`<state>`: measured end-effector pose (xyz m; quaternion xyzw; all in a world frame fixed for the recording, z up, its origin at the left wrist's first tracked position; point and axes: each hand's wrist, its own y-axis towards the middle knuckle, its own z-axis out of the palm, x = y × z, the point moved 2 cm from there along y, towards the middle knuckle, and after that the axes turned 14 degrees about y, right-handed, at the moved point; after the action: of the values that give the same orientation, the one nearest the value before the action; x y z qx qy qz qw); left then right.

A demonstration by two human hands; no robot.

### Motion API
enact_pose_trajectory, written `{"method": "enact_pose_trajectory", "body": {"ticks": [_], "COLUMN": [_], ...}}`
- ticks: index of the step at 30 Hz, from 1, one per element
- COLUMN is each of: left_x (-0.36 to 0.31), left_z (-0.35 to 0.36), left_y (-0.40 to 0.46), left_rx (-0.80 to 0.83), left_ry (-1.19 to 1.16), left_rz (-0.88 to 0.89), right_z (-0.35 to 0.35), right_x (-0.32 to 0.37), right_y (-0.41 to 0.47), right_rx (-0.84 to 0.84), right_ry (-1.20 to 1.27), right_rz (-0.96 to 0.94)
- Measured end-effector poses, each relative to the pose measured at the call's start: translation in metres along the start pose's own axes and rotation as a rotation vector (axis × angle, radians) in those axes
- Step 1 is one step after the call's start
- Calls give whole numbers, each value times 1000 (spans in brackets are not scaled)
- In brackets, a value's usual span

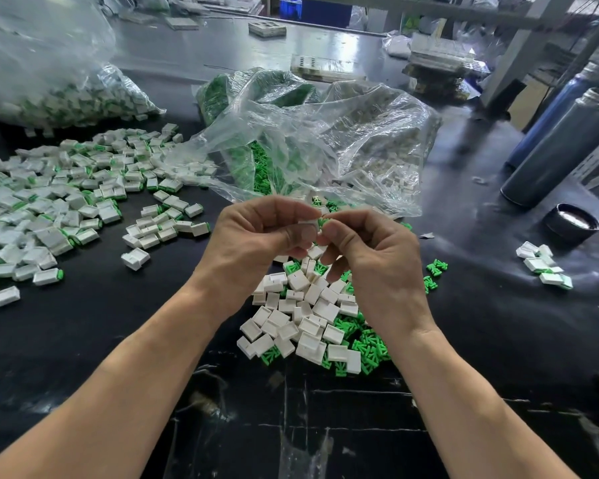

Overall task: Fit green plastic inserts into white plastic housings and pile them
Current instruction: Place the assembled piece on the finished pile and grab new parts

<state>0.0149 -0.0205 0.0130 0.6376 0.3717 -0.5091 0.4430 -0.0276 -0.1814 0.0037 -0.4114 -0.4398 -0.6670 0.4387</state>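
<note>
— What lies nearest the camera?

— Two bare forearms, reaching up from the lower edge and converging over the black worktop (83, 340), whose glossy surface is scuffed and streaked with pale marks.

— And the hands?

— They meet at the centre. The left hand (256, 233) has its fingers curled, thumb and forefinger pinching a small white housing (307, 223). The right hand (370, 250) is curled too, its fingertips (329, 233) pressed against the same piece, where a bit of green insert (322, 222) shows between the two hands. How far it sits in the housing cannot be told.

— How do the hands sit?

— Both are raised above the worktop, backs toward the camera, wrists bent inward.

— What lies beneath them?

— A loose heap of white housings (305, 319), boxy and smooth-sided, mixed with green inserts (367, 350), which are small and ribbed.

— And the finished pieces?

— A wide pile of assembled pieces (49, 202) spreads across the left, white shells with green ends. A small cluster (543, 267) lies well apart on the right.

— Anything else?

— A crumpled clear plastic bag (325, 140) just behind the hands, holding green and white parts, another filled bag (49, 81) at far left, and two dark cylindrical flasks (561, 146) on the right, a black cap (571, 223) beside them.
</note>
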Motion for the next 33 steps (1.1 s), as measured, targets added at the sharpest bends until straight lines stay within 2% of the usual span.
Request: {"method": "enact_pose_trajectory", "body": {"ticks": [12,19,26,30,33], "left_x": [3,2,0,-1,0], "left_z": [2,4,6,6,6], "left_y": [0,-1,-3,-3,-3], "left_rx": [-32,-108,-134,-114,-132], "left_ry": [49,208,242,328,304], "left_rz": [-52,-23,-43,-16,-20], "right_z": [0,4,7,5,6], "right_x": [0,5,3,0,-3], "right_y": [-4,-6,-5,-5,-4], "right_rx": [-13,5,14,32,24], "right_ry": [-245,-478,-403,-470,-364], "right_rz": [-99,-197,-163,-200,-168]}}
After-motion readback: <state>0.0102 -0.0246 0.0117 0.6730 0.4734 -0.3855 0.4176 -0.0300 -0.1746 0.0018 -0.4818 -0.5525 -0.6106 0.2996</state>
